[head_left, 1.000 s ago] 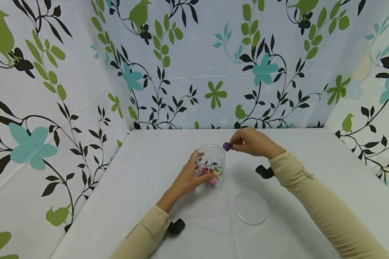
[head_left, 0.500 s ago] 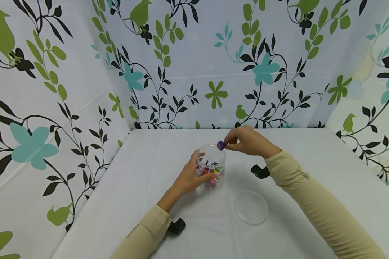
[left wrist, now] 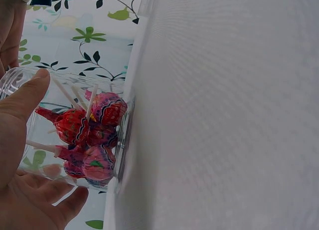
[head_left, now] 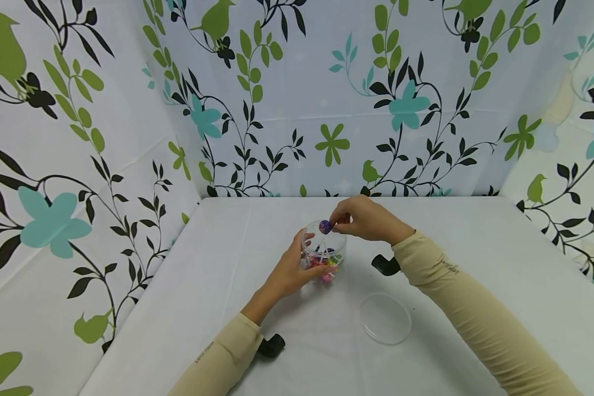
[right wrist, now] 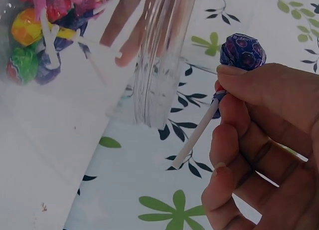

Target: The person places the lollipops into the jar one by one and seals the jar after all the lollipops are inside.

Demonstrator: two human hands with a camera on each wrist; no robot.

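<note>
The person's left hand (head_left: pixel 289 272) is wrapping its grip around a clear plastic jar (head_left: pixel 323 252) standing on the white desk (head_left: pixel 218 286), thumb and fingers curled round its wall. Wrapped lollipops (left wrist: pixel 89 137) are lying piled inside. The right hand (head_left: pixel 366 219) is pinching a purple lollipop (head_left: pixel 325 226) by its stick, holding it just over the jar's open mouth. A clear lid (head_left: pixel 385 318) is lying flat on the desk near the right forearm.
</note>
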